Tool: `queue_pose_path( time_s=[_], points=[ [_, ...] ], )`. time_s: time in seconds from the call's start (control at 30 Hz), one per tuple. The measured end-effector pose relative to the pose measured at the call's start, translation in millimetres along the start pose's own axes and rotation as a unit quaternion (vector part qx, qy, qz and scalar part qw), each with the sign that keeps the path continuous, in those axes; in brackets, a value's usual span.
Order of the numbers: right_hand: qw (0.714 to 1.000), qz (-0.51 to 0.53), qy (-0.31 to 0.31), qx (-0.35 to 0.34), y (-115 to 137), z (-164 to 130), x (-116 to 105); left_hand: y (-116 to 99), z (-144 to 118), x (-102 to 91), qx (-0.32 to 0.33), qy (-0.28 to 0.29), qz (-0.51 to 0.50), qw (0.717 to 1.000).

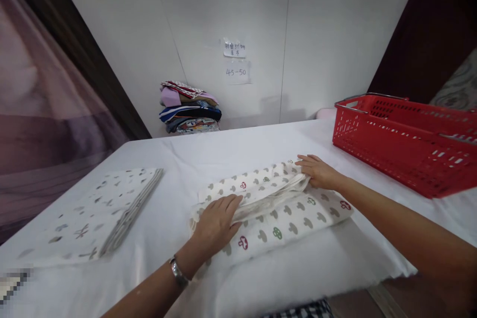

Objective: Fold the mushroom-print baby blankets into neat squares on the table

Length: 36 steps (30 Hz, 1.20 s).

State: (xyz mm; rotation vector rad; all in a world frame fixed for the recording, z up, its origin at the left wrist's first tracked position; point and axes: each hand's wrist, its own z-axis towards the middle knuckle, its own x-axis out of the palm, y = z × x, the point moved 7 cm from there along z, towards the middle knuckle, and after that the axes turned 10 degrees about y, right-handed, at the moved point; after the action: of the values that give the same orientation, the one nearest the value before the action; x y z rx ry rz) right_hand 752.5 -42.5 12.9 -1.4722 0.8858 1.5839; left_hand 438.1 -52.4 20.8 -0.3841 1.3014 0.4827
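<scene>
In the head view, the mushroom-print cloth point(288, 226) is laid in loose folds near the front edge of the white-draped surface point(175, 213). It is probably light, soft and floppy, best taken by its folded ends. Fingers of the left hand point(219, 218) and right hand point(322, 174) are laid over these ends; whether fabric is gripped cannot be told. Towards the left edge, a leaf-print cloth point(104, 203) is folded flat in thin layers; by the right edge, a perforated red plastic basket point(387, 151) is set.

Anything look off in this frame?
A pixelated patch blots the bottom-left corner. The mushroom-print cloth lies askew under the left hand and right hand: its layered edges don't line up. No spill or damage visible.
</scene>
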Motion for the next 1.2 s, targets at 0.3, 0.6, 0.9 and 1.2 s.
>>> queue_pose_path(
  time_s=[0.3, 0.6, 0.9, 1.2],
  points=[
    [0.998, 0.02, -0.045, 0.037, 39, -79, -20, 29, -14, -12.3, -0.145, 0.074, -0.036, 0.986],
    [0.921, 0.361, -0.032, 0.143, 53, -107, -41, 25, -15, -43.7, -0.209, 0.107, -0.554, 0.799],
    [0.871, 0.456, -0.056, 0.176, 89, -78, -48, -16, 16, -21.1, -0.236, 0.033, -0.733, 0.637],
    [0.894, 0.438, 0.029, 0.088, 157, -60, -9, -102, 30, -6.3, -0.099, 0.052, -0.677, 0.728]
  ],
)
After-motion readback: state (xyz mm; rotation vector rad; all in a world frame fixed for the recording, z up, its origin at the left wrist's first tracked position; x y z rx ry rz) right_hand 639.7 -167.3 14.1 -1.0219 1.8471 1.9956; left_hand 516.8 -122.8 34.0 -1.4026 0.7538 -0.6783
